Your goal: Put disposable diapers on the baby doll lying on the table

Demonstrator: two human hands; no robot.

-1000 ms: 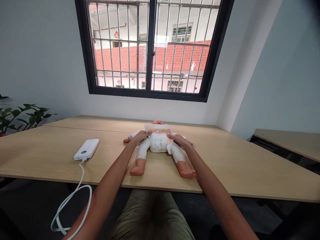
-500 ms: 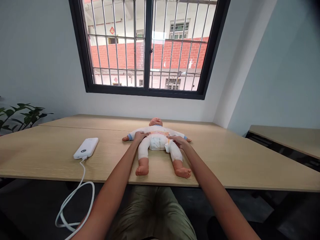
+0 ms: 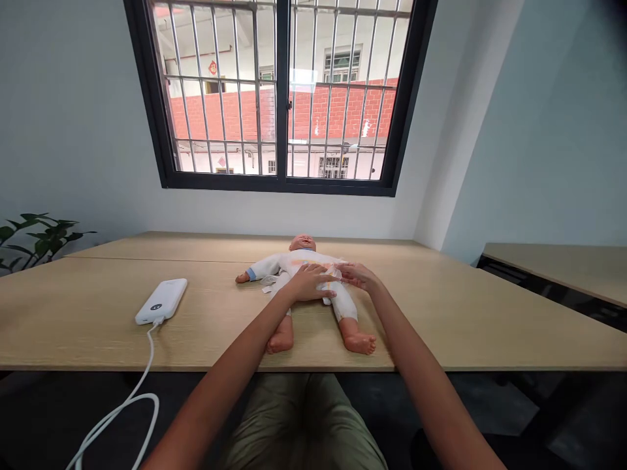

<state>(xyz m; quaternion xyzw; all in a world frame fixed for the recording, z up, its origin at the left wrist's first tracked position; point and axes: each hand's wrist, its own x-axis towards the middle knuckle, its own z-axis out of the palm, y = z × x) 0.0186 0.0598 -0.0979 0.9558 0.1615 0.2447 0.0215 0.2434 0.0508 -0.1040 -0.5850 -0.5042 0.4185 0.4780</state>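
The left hand (image 3: 313,282) lies palm down across the front of the diaper (image 3: 329,286), its fingers spread and the thumb apart from them. Just to its right, the right hand (image 3: 360,275) bends its fingertips toward a thin white flap (image 3: 335,271) at the hip; whether they pinch it or only touch it, I cannot tell.

Under and around both hands is the doll (image 3: 292,262), on its back, its head beyond the left hand and its feet on the near side. The diaper's front appears to be drawn up between the legs and onto the belly, so that much looks done. Just left of the left hand, a white side wing (image 3: 269,282) sticks out loose, so that side seems unfastened; the side at the right hand looks partway through, its fixing hidden.

Well to the left of the left hand, a power bank (image 3: 162,301) rests on the worktop (image 3: 431,313), its white cable (image 3: 149,349) hanging over the near edge. Farther out that way are plant leaves (image 3: 42,238); beyond both hands is a barred window (image 3: 281,186).
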